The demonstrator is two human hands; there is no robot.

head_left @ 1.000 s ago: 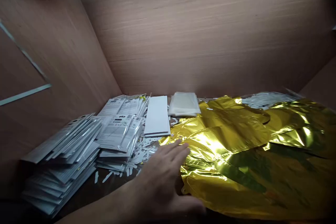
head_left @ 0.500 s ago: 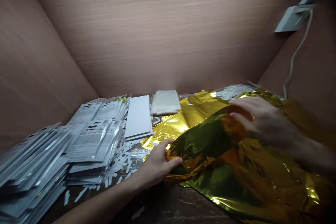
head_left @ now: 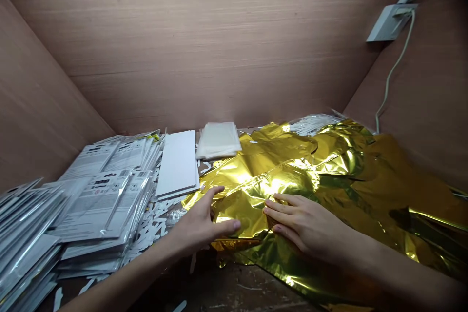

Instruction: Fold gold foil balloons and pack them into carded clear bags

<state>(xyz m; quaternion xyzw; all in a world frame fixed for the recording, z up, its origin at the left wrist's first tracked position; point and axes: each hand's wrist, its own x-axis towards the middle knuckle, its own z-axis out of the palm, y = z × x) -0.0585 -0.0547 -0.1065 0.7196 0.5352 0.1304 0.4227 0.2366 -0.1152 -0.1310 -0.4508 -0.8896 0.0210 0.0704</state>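
Shiny gold foil balloons [head_left: 256,175], flat and overlapping, spread over the middle and right of the table. My left hand [head_left: 203,219] is at the left edge of the top one, thumb and fingers apart, with nothing gripped between them. Flat on the same balloon rests my right hand [head_left: 300,222], its fingers stretched out toward the left. The balloon's lower edge is partly hidden under the right hand.
Stacks of packaged cards in clear sleeves [head_left: 106,200] fill the left side. A white card stack [head_left: 178,163] and a pile of translucent bags [head_left: 219,140] lie behind. Small white strips [head_left: 149,226] are scattered between. A socket box [head_left: 391,23] with a cord hangs on the right wall.
The lifted foil balloon now lies flat on the others. My right hand has come down and left onto it, and my left hand has let go of its edge. The view shifted right.
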